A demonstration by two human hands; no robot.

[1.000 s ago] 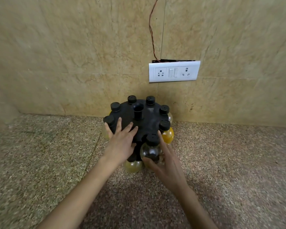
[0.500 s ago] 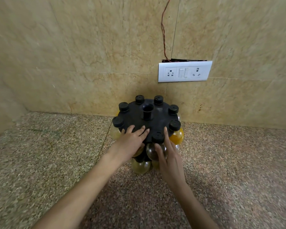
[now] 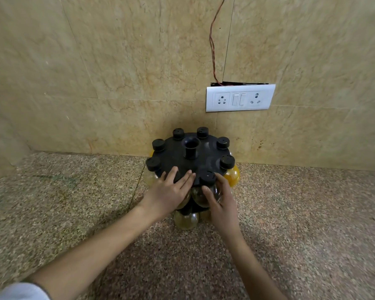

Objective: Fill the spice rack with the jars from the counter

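Nearest the viewer, a pale sleeve (image 3: 20, 292) marks the left arm, and both forearms reach forward over the speckled counter (image 3: 74, 202). The left hand (image 3: 169, 191) lies flat, fingers straight, on the near edge of the spice rack (image 3: 171, 159), a black round carousel. The right hand (image 3: 222, 204) curls thumb and fingers round a clear jar (image 3: 200, 197). The jar's black cap stands at the rack's front rim, apparently in its slot; whether the neck is fully seated cannot be told. Below it, a lower jar (image 3: 185, 219) sits in the bottom tier. A yellow jar (image 3: 233, 175) sits just beside the held one, and further capped jars (image 3: 158, 145) ring the upper tier. Behind stands the tiled wall (image 3: 117, 72), with a socket plate (image 3: 239, 98) and a loose wire (image 3: 212, 40).

Probable hazards:
- A half-seated neck would let the jar drop onto the lower jar or the counter on release.
- Sideways force from the right hand could spin the carousel.
- Weight pressed on the near rim could tip it forward.
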